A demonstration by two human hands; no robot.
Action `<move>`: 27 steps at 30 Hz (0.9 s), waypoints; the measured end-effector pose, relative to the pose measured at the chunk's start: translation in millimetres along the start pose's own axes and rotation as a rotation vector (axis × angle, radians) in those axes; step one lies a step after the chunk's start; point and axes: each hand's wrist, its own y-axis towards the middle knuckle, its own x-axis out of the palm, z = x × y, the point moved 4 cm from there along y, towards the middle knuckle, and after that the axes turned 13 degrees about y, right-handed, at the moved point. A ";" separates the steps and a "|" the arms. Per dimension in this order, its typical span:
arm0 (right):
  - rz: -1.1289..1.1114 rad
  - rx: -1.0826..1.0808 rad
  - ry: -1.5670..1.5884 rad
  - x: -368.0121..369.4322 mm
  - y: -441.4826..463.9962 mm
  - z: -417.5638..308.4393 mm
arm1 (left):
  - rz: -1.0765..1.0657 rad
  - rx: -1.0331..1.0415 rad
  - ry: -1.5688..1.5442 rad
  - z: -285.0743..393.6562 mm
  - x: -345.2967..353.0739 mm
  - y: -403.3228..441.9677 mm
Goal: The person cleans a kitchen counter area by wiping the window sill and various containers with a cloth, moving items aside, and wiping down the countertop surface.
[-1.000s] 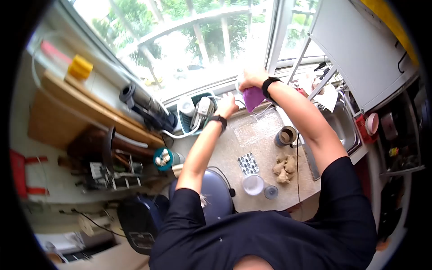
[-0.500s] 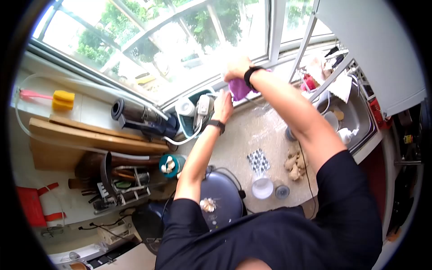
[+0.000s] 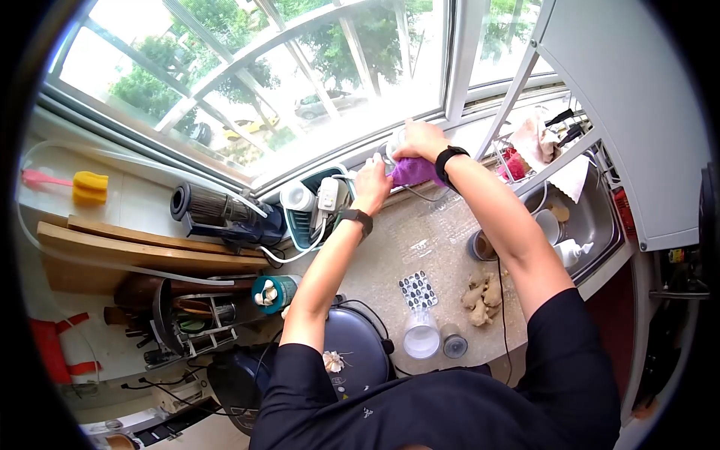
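Observation:
A bunched purple cloth is gripped in my right hand, at the back of the counter by the window. A small white object shows beside the right fingers; its kind is unclear. Close on its left, my left hand has its fingers curled together near the cloth's edge, and what they hold is hidden. Below and left of that hand stands a teal basket with a white power strip and a white cup-like roll in it.
On the counter lie a blister-like sheet, ginger, a white plastic cup and a small jar. A sink is at right. Garlic lies on a dark round lid. A dark cord crosses the right side.
My right hand has come down and slightly right from the bright window with the purple cloth. My left hand stays close beside it. The whole view has shifted a little.

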 end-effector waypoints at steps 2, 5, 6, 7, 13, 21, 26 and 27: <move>-0.001 -0.030 -0.009 -2.6 -0.4 -1.2 | 0.056 0.008 -0.012 -2.1 0.5 -3.5; -0.012 -0.048 -0.021 -2.6 -5.5 -5.6 | 0.081 -0.005 -0.038 -3.4 1.5 -4.9; -0.011 -0.049 -0.025 -3.6 -6.5 -6.4 | 0.078 -0.009 -0.029 -3.2 1.7 -4.3; -0.008 -0.061 -0.038 -1.6 -5.7 -6.7 | 0.075 -0.013 -0.021 -3.3 1.8 -3.8; 0.007 -0.086 -0.099 2.0 -8.2 -16.4 | 0.054 -0.038 0.007 -6.2 4.5 -4.5; -0.015 -0.224 -0.221 8.0 -13.1 -37.5 | -0.073 -0.026 0.059 -15.6 10.6 -13.7; -0.035 -0.286 -0.253 16.1 -10.9 -48.0 | -0.137 -0.035 -0.023 -18.8 17.3 -19.5; -0.039 -0.294 -0.274 17.4 -8.2 -48.0 | -0.170 -0.034 -0.030 -18.6 17.2 -19.7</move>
